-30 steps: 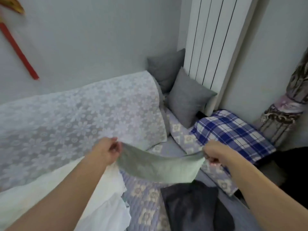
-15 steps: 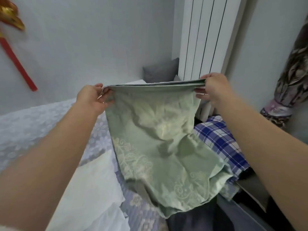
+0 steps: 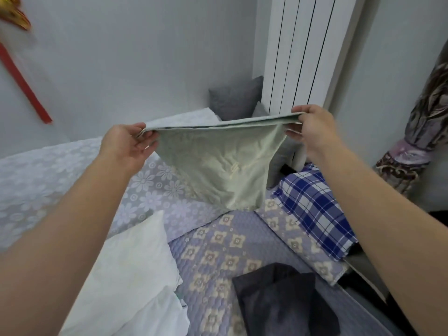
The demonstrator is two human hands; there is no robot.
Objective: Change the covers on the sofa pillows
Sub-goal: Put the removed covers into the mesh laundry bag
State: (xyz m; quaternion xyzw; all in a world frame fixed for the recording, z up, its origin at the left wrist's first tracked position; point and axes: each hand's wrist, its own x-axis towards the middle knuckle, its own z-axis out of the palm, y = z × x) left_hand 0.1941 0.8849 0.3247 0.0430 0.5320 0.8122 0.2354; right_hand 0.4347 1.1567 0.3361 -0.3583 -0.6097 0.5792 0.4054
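Left hand (image 3: 126,144) & right hand (image 3: 311,127) each pinch a top corner of the green cover (image 3: 218,163), thumb vs fingers, holding it taut above the sofa (image 3: 218,246), prob. to find its opening. Bare white pillow (image 3: 135,270) lies below-left, waiting.

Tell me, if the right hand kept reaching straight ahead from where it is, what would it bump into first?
Probably the white radiator standing just behind the right hand, which holds the green cover; depth is hard to judge.

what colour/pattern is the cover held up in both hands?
Pale green cover, faint tone-on-tone pattern; head view, the only one.
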